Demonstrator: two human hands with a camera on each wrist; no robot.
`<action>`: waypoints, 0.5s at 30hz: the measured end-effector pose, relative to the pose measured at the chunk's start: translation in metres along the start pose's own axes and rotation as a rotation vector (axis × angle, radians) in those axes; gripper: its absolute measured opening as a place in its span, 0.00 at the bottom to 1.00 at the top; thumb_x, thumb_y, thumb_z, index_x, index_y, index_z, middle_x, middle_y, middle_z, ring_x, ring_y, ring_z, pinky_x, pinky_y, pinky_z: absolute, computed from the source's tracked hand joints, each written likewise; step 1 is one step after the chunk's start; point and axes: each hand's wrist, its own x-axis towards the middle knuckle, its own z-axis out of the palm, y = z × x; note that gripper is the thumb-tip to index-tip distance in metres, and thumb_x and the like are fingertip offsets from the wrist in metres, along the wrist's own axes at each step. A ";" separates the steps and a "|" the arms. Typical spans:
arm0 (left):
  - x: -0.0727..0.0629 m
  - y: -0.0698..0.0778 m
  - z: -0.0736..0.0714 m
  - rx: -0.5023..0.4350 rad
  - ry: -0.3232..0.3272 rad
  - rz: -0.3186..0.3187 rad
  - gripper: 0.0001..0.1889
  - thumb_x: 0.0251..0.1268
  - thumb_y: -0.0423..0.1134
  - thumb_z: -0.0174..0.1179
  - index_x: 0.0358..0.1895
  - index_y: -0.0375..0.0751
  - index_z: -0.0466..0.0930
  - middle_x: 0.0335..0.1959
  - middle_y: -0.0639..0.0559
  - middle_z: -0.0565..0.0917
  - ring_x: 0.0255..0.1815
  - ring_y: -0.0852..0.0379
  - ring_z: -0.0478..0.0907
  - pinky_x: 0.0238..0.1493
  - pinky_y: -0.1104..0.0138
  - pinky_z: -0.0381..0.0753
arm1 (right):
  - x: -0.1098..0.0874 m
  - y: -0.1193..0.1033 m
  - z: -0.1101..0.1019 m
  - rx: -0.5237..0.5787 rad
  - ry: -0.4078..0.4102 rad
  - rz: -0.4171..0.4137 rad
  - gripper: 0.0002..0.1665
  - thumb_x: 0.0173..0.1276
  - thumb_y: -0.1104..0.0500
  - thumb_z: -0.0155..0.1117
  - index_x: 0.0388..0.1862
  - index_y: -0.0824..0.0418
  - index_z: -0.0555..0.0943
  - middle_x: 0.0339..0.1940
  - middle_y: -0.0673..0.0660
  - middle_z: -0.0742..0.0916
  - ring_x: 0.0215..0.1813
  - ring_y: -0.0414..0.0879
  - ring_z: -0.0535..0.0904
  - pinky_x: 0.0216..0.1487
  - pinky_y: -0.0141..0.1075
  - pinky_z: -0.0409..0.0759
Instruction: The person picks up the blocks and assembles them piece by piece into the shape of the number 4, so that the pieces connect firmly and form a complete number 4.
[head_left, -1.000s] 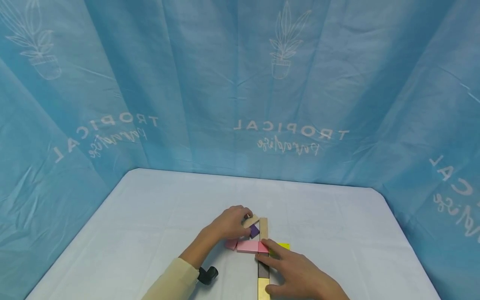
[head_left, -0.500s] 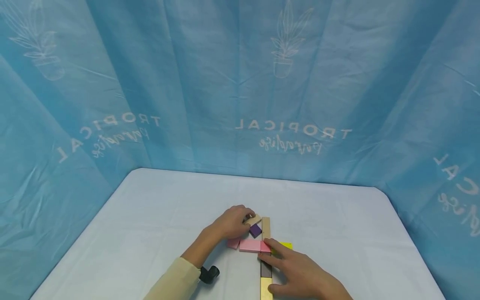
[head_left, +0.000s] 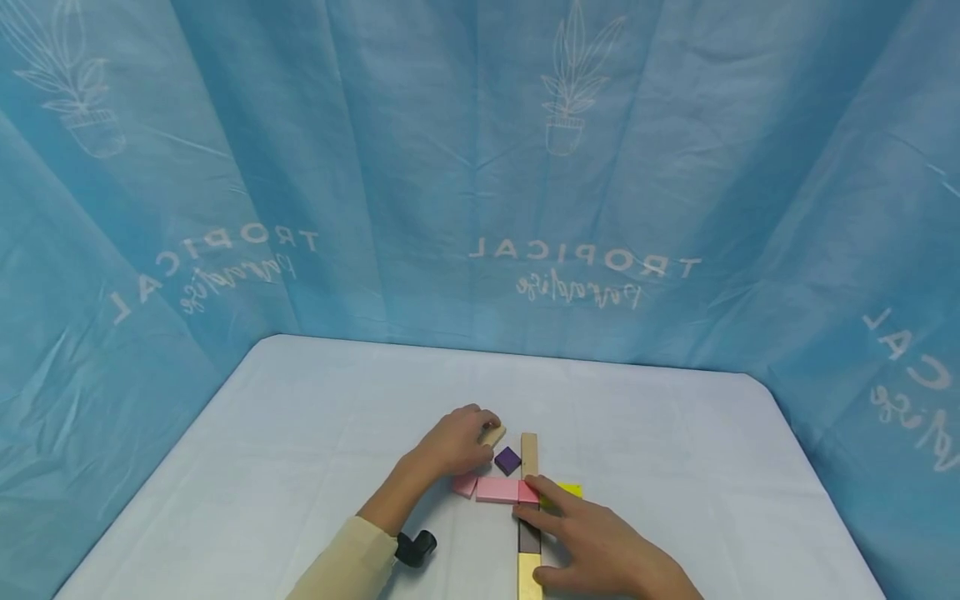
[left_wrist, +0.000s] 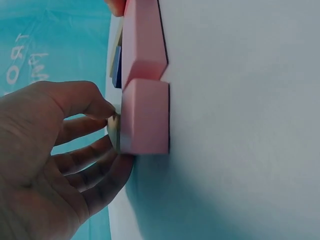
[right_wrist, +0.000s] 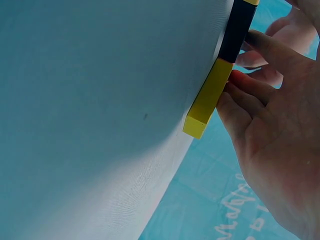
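My left hand (head_left: 456,442) pinches a beige wooden block (head_left: 492,436) between thumb and fingers, just left of a small purple block (head_left: 507,461) turned cornerwise. Nearer to me lie a pink block (head_left: 497,490) and a smaller pink piece (head_left: 464,485), which partly covers the beige block in the left wrist view. My right hand (head_left: 600,542) rests its spread fingers on a line of blocks. Its index finger touches a red-pink block (head_left: 528,493), the middle finger lies at a dark grey block (head_left: 529,535), and the thumb touches a gold block (head_left: 528,575).
A long beige block (head_left: 529,454) continues the line at its far end. A bright yellow block (head_left: 570,492) juts out to the right, partly under the right hand. White cloth covers the table (head_left: 337,400), with blue curtains (head_left: 420,167) around it. A black device (head_left: 416,548) sits at the left wrist.
My left hand has shifted slightly left with the beige block, opening a gap between it and the purple block. The right hand stays in place on the line.
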 end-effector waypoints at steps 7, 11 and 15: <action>0.000 -0.008 0.003 0.001 0.004 -0.036 0.27 0.54 0.43 0.62 0.60 0.47 0.76 0.54 0.49 0.75 0.38 0.57 0.72 0.37 0.63 0.75 | 0.000 -0.001 -0.001 -0.006 0.005 0.000 0.39 0.59 0.29 0.58 0.70 0.34 0.67 0.76 0.49 0.59 0.57 0.44 0.73 0.46 0.46 0.79; 0.001 -0.009 0.003 -0.023 0.009 -0.038 0.26 0.52 0.43 0.63 0.58 0.44 0.77 0.54 0.49 0.75 0.41 0.56 0.73 0.42 0.60 0.76 | 0.000 -0.001 -0.002 0.011 -0.010 0.023 0.39 0.58 0.29 0.58 0.70 0.33 0.67 0.76 0.48 0.59 0.58 0.44 0.73 0.47 0.48 0.79; 0.001 -0.010 0.005 -0.041 0.003 -0.057 0.25 0.52 0.44 0.64 0.56 0.42 0.76 0.54 0.51 0.75 0.44 0.55 0.73 0.47 0.59 0.76 | 0.001 -0.002 -0.001 0.018 -0.023 0.034 0.40 0.58 0.29 0.59 0.70 0.33 0.67 0.76 0.48 0.59 0.58 0.44 0.72 0.48 0.48 0.79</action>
